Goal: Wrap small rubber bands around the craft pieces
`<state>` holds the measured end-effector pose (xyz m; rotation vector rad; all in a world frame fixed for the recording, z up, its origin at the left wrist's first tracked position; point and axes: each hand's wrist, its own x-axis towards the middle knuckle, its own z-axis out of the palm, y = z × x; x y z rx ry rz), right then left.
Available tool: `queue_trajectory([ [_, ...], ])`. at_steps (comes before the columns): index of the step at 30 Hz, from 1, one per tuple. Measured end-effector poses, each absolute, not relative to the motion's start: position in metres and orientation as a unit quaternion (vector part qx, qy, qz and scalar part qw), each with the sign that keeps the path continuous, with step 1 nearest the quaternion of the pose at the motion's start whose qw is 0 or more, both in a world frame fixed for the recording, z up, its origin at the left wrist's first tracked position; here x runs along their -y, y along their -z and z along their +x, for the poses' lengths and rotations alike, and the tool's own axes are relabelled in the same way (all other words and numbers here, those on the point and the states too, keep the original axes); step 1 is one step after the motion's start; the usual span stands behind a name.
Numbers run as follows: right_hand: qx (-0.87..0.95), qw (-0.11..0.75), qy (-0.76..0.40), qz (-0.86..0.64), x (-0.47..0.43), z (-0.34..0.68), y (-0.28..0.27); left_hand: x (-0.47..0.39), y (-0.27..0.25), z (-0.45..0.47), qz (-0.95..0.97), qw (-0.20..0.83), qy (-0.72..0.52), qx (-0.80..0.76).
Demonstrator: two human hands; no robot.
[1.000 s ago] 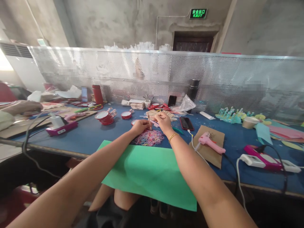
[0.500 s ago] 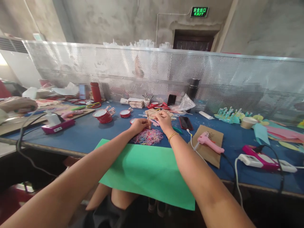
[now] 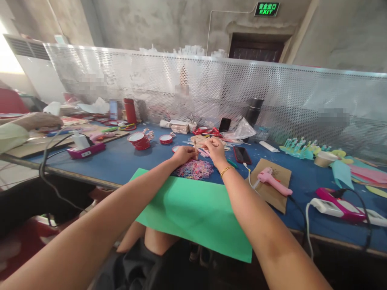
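My left hand point(image 3: 185, 155) is closed on a small flat wooden stick point(image 3: 196, 150), held upright above a tangled pile of thin, multicoloured loops point(image 3: 196, 170) that look like rubber bands. To its right, my right hand point(image 3: 215, 149) is raised with thumb and fingers pinched together beside the stick. Whatever sits in that pinch is too small to make out. A green sheet point(image 3: 193, 213) lies under my forearms and hangs over the table's front edge. Light wooden sticks point(image 3: 226, 147) lie behind my right hand.
On the right, a pink glue gun point(image 3: 273, 181) rests on cardboard point(image 3: 283, 203), near a phone point(image 3: 242, 154) and a power strip point(image 3: 341, 205). Red-rimmed drums point(image 3: 139, 141) stand left of centre. Another person's hand point(image 3: 45, 120) is at far left, beyond a second power strip point(image 3: 86, 150).
The camera view has turned slightly, so the whole scene sits further right. Both hands stay over the same spot, the left one still gripping the stick.
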<state>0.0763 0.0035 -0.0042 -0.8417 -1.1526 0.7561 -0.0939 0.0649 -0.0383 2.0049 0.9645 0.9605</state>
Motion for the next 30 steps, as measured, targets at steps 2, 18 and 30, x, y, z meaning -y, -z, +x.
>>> queue_trajectory([
  [2,0.521,0.683,-0.341,-0.381,-0.0019,0.0751,0.0041,-0.0649,0.0384,-0.0935,0.774,0.347,-0.37,-0.38],
  [18,0.528,0.675,-0.346,-0.382,-0.0015,0.0737,0.0028,-0.0589,0.0321,-0.09,0.757,0.378,-0.378,-0.375],
  [30,0.524,0.678,-0.35,-0.379,-0.002,0.0709,0.0027,-0.0563,0.0306,-0.0936,0.768,0.346,-0.376,-0.386],
])
